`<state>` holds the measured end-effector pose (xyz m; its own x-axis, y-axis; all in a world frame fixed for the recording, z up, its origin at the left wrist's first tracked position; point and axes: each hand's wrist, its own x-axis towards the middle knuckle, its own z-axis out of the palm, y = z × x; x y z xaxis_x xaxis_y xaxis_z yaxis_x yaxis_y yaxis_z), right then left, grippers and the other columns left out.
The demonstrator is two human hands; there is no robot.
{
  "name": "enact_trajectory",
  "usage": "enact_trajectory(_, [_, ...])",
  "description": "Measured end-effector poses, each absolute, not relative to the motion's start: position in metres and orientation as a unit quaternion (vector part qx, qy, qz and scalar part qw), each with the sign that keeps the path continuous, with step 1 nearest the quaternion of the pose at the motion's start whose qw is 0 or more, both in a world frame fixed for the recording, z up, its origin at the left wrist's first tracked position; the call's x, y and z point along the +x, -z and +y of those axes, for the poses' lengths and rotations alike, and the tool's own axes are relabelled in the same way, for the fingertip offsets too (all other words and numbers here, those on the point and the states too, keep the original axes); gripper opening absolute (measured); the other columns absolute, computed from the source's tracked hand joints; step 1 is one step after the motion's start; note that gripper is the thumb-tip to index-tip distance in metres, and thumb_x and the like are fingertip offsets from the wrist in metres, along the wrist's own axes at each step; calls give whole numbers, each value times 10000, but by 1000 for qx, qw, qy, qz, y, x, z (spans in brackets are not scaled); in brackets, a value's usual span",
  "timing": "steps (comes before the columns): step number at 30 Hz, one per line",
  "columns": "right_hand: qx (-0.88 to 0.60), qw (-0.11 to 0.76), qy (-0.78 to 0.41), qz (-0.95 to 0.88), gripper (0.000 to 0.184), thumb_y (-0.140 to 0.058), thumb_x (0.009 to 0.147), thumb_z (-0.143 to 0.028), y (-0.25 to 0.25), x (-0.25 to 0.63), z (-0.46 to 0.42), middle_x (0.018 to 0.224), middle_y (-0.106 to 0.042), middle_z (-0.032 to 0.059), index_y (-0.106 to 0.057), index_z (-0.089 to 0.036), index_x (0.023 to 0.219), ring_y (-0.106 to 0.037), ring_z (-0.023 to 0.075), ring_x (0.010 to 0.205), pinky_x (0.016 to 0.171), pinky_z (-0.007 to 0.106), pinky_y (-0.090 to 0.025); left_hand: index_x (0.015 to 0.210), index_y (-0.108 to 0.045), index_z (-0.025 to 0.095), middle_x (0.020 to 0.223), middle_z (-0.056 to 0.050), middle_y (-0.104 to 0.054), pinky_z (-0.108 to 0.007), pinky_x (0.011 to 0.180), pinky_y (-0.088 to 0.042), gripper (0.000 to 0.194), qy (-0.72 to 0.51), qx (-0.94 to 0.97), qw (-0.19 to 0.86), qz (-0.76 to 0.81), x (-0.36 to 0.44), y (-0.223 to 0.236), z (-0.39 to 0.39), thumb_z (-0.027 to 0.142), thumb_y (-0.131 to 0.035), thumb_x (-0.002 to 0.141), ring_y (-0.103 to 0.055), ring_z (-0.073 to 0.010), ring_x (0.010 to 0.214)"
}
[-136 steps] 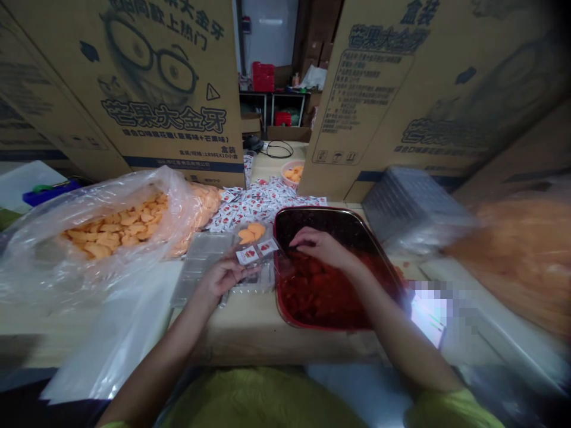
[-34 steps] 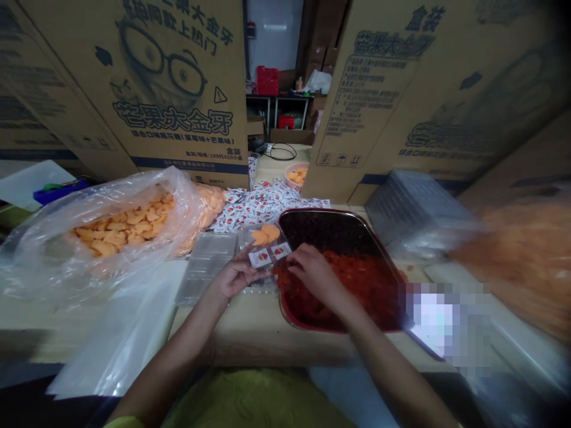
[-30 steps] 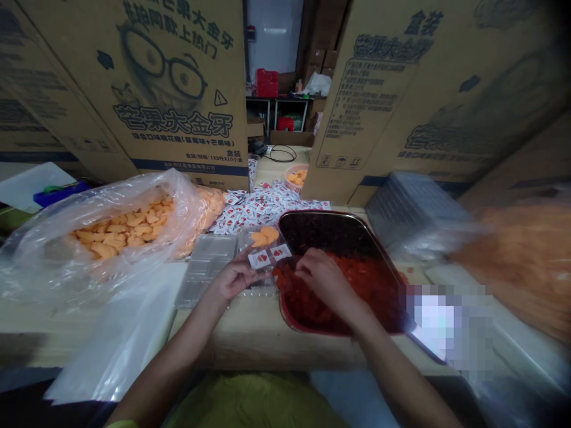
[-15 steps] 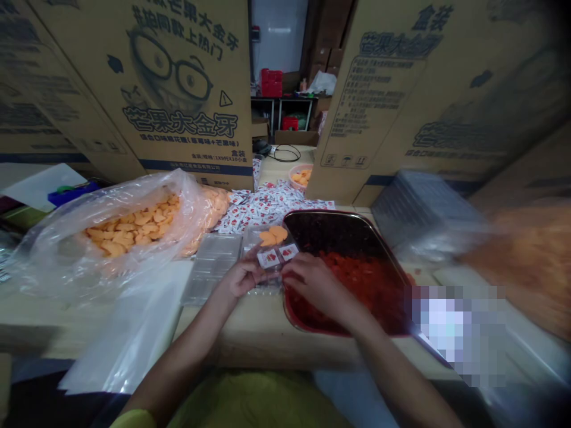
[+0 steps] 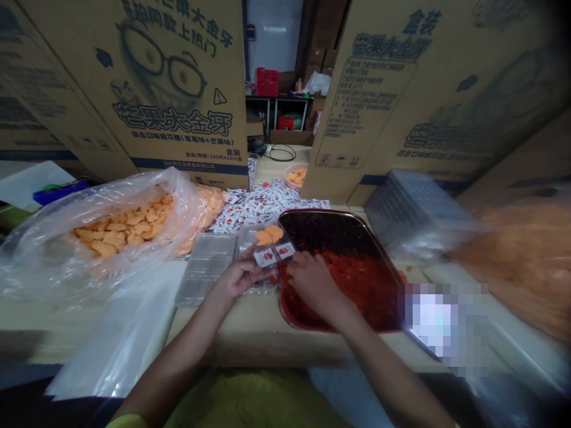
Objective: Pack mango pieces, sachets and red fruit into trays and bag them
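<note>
My left hand (image 5: pixel 238 278) grips a small clear plastic tray (image 5: pixel 266 249) that holds orange pieces (image 5: pixel 269 235) and two red-and-white sachets (image 5: pixel 273 254). My right hand (image 5: pixel 312 283) is closed at the tray's near right edge, over the left rim of a dark metal pan (image 5: pixel 339 226) of red pieces (image 5: pixel 357 279). What its fingers pinch is hidden. Both hands are at the middle of the wooden table (image 5: pixel 250 333).
A big clear bag of orange pieces (image 5: pixel 116 229) lies left. Empty clear trays (image 5: pixel 203 267) sit beside it. Loose sachets (image 5: pixel 263 202) are heaped behind. Tall cardboard boxes (image 5: pixel 147 89) stand at the back. A stack of clear trays (image 5: pixel 414 211) and a phone (image 5: pixel 439 321) lie right.
My right hand has moved from deeper in the pan to the small tray's near edge. My left hand keeps its hold on the tray, which has shifted slightly.
</note>
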<state>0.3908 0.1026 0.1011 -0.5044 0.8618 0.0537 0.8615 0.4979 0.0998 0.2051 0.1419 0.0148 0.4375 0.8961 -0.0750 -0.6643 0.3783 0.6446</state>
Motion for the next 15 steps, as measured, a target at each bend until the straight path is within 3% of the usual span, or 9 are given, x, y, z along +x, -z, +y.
enact_trajectory(5, [490,-23,-18,871,156,-483,800,-60,-104,394,104,992,-601,116,-615,-129,847,-514,244,912,754,350,-347,1284,-474,289,1229,-18,-595,-474,968,-440,827,-487,262,802,224,207,-18,140,-98,-518,555,-578,-245,1085])
enact_trajectory(12, [487,-215,95,841,147,-520,755,-33,-87,417,107,811,-599,26,-554,-168,800,-528,160,778,702,258,-367,1377,-363,269,1181,-43,-626,-488,988,-426,891,-483,257,802,240,206,-20,140,-113,-495,583,-598,-241,1068])
enact_trajectory(15, [499,-281,97,815,174,-514,772,-34,-86,428,105,849,-612,33,-579,-175,851,-548,157,800,727,250,-396,1384,-350,269,1173,-39,-634,-485,1001,-419,894,-480,252,803,249,207,-22,141,-121,-487,591,-607,-230,1057])
